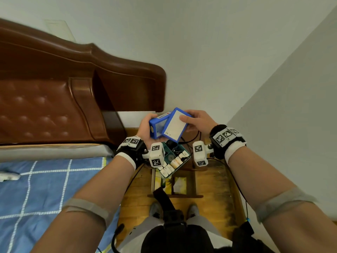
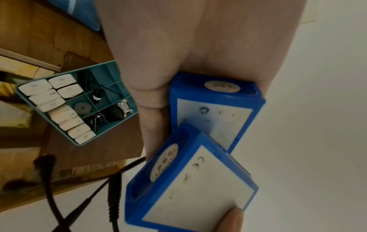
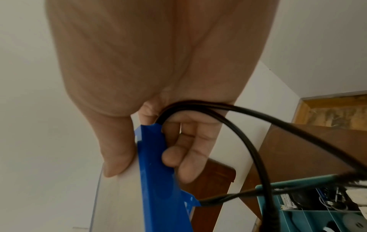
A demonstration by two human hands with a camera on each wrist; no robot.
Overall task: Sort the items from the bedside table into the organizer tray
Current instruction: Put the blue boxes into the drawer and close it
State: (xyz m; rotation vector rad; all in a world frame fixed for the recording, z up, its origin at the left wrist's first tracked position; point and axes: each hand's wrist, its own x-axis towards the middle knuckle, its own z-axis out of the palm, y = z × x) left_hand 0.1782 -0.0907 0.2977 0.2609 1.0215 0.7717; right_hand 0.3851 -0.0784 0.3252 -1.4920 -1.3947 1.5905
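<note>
- Two blue boxes are held above the teal organizer tray [image 1: 182, 162] on the bedside table [image 2: 89, 150].
- The left hand [image 1: 145, 128] grips one blue box [image 1: 157, 127]; the right hand [image 1: 197, 120] pinches the other box [image 1: 175, 127], thumb on its white face.
- The tray lies at 6 o'clock beneath both grips, and the boxes' long axes run toward 12.

blue boxes [image 1: 165, 125] – smooth plastic, matt white labels | organizer tray [image 2: 111, 70] – teal plastic, slight sheen | headboard [image 1: 45, 99] – glossy wood, tufted leather-look panel | cables [image 3: 248, 141] – black rubbery
</note>
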